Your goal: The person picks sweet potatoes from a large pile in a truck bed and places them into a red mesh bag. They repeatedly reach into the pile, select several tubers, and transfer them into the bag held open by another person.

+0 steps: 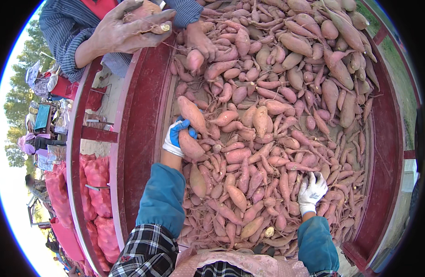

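Many pink-skinned sweet potatoes (238, 155) lie heaped in a red metal truck bed (139, 114). My left hand (179, 133), in a white and blue glove, is at the bed's left side with its fingers curled around a sweet potato (191, 144). A larger sweet potato (191, 112) lies against the blue fingertips, just above. My right hand (312, 190), in a white glove, rests on the heap at the right, fingers bent down at the tip of a slender sweet potato (300, 167); whether it grips that root is not clear. Blue sleeve covers are on both forearms.
A co-worker's hand (129, 31) holds sweet potatoes over the left rail; the co-worker's other hand (201, 43) reaches into the heap. Red rails (77, 138) border the bed at left, a red side wall (385, 138) at right. Filled red mesh sacks (98, 187) stand outside, with people beyond.
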A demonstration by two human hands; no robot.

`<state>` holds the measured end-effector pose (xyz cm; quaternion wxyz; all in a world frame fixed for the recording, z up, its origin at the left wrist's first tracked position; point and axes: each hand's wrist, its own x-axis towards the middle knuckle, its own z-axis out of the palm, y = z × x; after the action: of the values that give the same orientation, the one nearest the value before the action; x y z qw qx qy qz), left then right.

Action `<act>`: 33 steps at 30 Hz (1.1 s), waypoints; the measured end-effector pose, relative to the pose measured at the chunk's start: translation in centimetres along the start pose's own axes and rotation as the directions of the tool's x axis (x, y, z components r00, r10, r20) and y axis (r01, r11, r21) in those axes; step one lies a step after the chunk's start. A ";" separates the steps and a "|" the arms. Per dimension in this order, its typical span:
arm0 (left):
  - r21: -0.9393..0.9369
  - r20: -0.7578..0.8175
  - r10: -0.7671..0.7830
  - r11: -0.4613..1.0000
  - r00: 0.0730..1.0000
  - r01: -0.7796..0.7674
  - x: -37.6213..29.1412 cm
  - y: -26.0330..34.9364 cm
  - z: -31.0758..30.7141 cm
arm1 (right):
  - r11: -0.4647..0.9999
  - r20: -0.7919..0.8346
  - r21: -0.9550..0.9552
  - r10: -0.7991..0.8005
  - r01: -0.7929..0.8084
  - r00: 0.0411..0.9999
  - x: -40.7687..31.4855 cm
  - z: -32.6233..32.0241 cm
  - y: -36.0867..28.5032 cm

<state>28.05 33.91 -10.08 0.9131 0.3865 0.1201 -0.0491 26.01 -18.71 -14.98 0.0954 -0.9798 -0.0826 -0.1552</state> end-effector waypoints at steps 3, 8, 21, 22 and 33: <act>-0.268 0.038 0.169 0.951 0.985 -0.153 -3.4 -2.4 4.7 | 1.000 0.002 -0.013 0.014 -0.014 1.000 -0.5 0.3 0.3; -0.578 0.030 0.245 0.795 0.969 -0.183 -8.1 -4.5 8.8 | 0.999 -0.016 -0.035 -0.007 0.006 1.000 -0.7 0.6 0.3; -0.761 -0.274 -0.103 0.631 0.956 -0.151 -21.1 -9.4 9.0 | 0.990 0.370 0.111 0.037 -0.084 0.928 4.3 -3.8 0.8; -0.727 -0.264 -0.024 0.662 0.964 -0.183 -21.7 -9.8 9.1 | 0.978 0.092 0.182 -0.119 0.101 0.989 5.3 -3.5 0.8; -0.856 -0.114 -0.108 0.516 0.988 -0.043 -27.4 -9.0 10.5 | 0.769 0.172 0.246 -0.633 0.590 0.754 16.0 2.2 -31.5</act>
<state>1.88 20.04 -2.17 0.9717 -0.1123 0.2056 0.0288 35.62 14.41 -6.85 0.1146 -0.8972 -0.4238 -0.0477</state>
